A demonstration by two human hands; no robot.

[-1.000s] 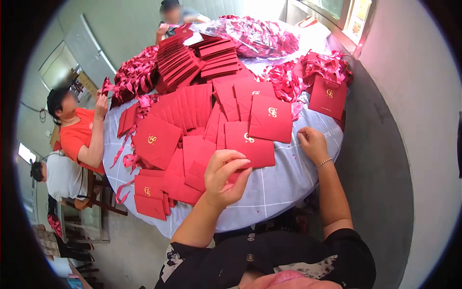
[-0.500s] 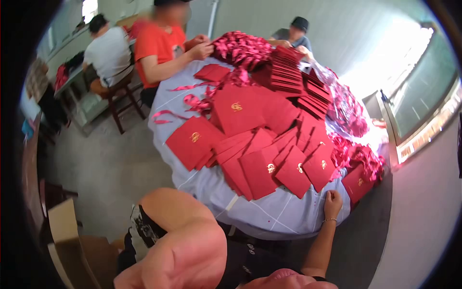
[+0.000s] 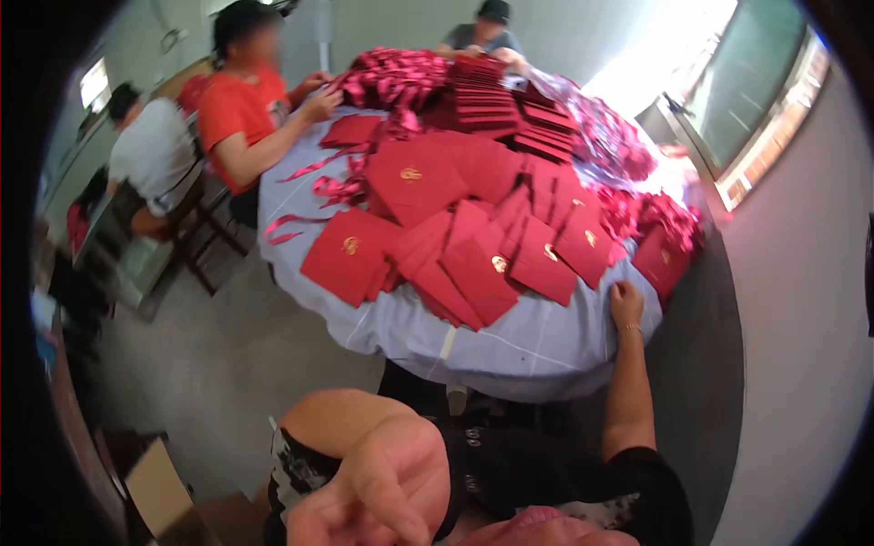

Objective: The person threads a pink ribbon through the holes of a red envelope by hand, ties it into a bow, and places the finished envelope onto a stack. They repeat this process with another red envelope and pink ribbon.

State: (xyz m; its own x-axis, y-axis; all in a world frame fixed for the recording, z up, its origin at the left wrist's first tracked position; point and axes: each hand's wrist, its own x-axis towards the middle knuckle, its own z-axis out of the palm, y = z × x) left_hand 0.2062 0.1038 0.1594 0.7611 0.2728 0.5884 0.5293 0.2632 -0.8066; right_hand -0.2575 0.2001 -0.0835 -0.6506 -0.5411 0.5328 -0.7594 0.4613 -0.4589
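Observation:
My left hand (image 3: 387,482) is raised close to the camera at the bottom, with the arm bent; its fingers are apart and hold nothing visible, though their tips are partly cut off. My right hand (image 3: 626,306) rests closed on the pale checked tablecloth (image 3: 537,350) near the table's right edge, and nothing shows in it. Just beyond it lie red paper envelopes (image 3: 543,264) with gold emblems, fanned in overlapping piles. One more red envelope (image 3: 662,262) lies to its right, partly under a heap of red ribbons (image 3: 669,218).
At the back stand stacked red envelopes (image 3: 485,96) beside a ribbon pile (image 3: 391,77) and a clear plastic bag of ribbons (image 3: 612,136). A person in orange (image 3: 241,114) and another person in a dark cap (image 3: 482,36) sit at the table. An open cardboard box (image 3: 164,491) stands lower left.
The camera view has shifted, so the table and people appear further left and higher. My left hand has turned, showing more of its fingers. My right hand stays on the tablecloth.

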